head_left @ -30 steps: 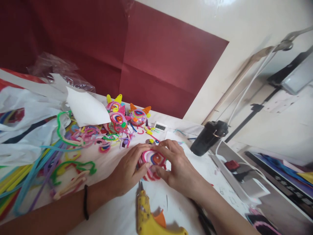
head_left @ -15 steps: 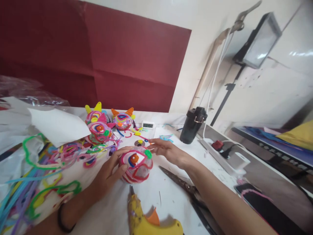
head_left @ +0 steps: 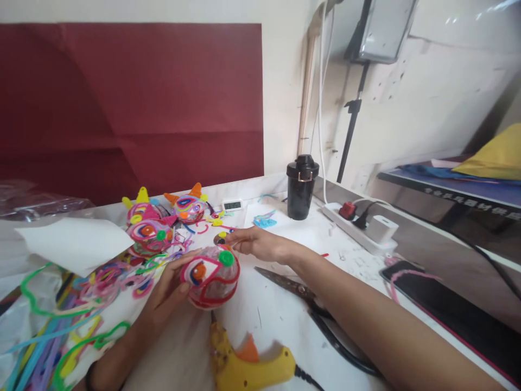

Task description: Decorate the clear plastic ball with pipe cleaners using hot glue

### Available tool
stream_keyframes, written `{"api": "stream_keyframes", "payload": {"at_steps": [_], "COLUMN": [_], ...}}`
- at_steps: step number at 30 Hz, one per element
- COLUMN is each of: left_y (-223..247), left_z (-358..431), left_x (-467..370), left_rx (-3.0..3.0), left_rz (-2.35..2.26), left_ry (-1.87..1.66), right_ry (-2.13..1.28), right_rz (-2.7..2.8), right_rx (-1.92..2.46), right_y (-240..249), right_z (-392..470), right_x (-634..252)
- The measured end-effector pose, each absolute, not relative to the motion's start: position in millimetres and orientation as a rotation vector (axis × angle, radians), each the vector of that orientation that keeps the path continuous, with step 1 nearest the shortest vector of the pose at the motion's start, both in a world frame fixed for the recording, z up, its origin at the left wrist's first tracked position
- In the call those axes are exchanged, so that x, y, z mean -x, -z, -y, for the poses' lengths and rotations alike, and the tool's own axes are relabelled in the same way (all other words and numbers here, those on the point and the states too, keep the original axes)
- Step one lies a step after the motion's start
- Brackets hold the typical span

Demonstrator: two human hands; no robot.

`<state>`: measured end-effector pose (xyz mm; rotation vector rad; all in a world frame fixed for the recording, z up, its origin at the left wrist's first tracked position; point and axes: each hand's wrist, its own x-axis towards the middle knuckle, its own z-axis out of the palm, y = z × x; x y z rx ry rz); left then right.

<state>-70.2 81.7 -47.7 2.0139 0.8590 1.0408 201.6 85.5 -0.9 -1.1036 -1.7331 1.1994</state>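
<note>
My left hand (head_left: 169,285) is closed round the left side of a clear ball (head_left: 217,285) trimmed with red and pink pipe cleaner, with an orange-centred eye and a green disc. My right hand (head_left: 252,243) reaches behind the ball, its fingertips by a small round piece with a yellow top (head_left: 221,237); whether they grip anything is unclear. A yellow glue gun (head_left: 252,369) lies in front of the ball, nozzle pointing at it. Scissors (head_left: 280,281) lie partly under my right forearm.
Decorated balls (head_left: 148,236) stand at the back left beside a white timer (head_left: 232,205). Pipe cleaners (head_left: 44,342) and white paper (head_left: 77,244) cover the left. A black cup (head_left: 300,190), power strip (head_left: 354,228) and black phone (head_left: 456,315) are at right.
The view has turned and levelled, so things appear shifted left. My left hand still holds the ball, which shows more of its clear side. My right fingertips are now nearer the yellow-topped piece.
</note>
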Motion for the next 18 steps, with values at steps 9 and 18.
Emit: {"api": "stream_keyframes", "payload": {"at_steps": [9, 18], "left_y": [52, 54], "left_z": [-85, -87], "left_x": [73, 69], "left_rx": [-1.921, -1.923], "left_rz": [-0.730, -0.597], "left_ry": [-1.049, -1.079], "right_ry": [-1.023, -0.454], "right_rz": [1.940, 2.337], "right_rx": [1.079, 0.729], "right_y": [-8, -28], "right_z": [-79, -51], "right_x": [-204, -189]}}
